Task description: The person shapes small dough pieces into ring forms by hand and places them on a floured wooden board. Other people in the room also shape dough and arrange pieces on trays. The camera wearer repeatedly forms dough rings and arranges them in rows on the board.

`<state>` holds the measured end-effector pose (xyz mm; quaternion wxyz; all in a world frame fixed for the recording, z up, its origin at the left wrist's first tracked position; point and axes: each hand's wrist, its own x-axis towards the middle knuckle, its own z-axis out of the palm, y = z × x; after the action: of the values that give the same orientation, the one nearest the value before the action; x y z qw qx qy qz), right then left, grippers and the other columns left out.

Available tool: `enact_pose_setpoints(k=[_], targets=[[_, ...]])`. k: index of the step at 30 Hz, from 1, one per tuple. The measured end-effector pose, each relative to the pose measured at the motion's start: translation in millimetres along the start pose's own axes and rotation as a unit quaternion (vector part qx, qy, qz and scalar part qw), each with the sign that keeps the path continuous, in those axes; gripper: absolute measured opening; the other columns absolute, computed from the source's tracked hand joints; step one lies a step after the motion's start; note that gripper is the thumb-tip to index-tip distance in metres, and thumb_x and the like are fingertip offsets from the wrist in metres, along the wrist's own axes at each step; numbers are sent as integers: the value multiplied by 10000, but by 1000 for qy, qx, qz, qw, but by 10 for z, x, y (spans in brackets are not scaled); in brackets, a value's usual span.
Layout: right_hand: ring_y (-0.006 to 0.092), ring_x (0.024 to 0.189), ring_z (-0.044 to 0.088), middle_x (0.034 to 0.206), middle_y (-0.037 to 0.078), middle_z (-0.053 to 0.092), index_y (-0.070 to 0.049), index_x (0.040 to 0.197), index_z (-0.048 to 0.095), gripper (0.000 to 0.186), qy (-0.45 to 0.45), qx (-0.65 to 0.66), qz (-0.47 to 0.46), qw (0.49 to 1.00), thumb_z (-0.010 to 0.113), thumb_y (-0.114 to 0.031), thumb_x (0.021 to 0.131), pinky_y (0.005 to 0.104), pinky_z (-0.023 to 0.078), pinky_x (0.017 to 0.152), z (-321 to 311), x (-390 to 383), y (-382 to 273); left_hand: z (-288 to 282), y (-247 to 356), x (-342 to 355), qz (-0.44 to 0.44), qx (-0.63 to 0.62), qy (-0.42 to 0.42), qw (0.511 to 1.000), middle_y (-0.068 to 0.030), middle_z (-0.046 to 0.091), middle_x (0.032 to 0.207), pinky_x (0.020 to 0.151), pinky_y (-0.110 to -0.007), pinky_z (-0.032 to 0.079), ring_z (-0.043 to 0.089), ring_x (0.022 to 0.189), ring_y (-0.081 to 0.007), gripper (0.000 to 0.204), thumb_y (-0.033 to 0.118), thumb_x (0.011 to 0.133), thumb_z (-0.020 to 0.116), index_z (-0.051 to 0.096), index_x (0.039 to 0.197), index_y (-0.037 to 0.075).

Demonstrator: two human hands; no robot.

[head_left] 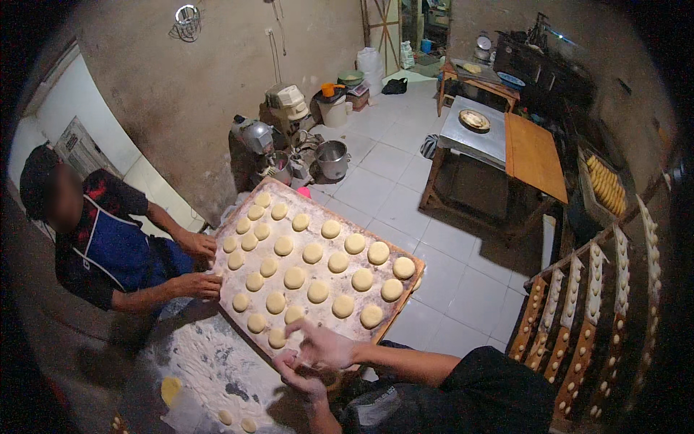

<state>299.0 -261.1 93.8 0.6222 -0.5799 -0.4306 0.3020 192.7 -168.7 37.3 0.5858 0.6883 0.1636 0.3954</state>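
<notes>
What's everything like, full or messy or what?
Board: floury, the other person's hands at its edge
Dough rounds: pale, spread across the board
Left hand and right hand: bare, close together
Table: dusted with flour
Metal bowl: upright
Shelf boards: loaded with small pale pieces

A floured wooden board (340, 284) carries rows of flattened dough rounds (312, 253). On the board's near side, a flour-strewn tabletop (199, 343) bears a yellow piece (170, 390) and two small dough pieces (249, 424). Beyond the board, a metal-topped table (463, 137) carries a round pan (474, 120); the tiled floor (394, 170) there holds a steel bowl (332, 160).
</notes>
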Motion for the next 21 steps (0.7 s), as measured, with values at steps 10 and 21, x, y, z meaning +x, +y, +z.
enact_pose_setpoints(k=[10,21], targets=[[231,713,557,799,96,560,-90,1234,337,451,-3,60,-8,998,519,-313,886,378,455,638,-228,-51,155,362,95,92,31,157,45,986,-82,517,918,791,-307,433,525,854,-213,153,114,903,477,499,1014,10],[242,743,572,803,121,603,-96,1313,272,553,-127,112,35,985,405,-477,936,323,450,692,-3,146,322,87,142,3,-85,242,29,966,-172,592,773,601,-394,462,623,692,-321,150,183,959,430,495,1028,67]])
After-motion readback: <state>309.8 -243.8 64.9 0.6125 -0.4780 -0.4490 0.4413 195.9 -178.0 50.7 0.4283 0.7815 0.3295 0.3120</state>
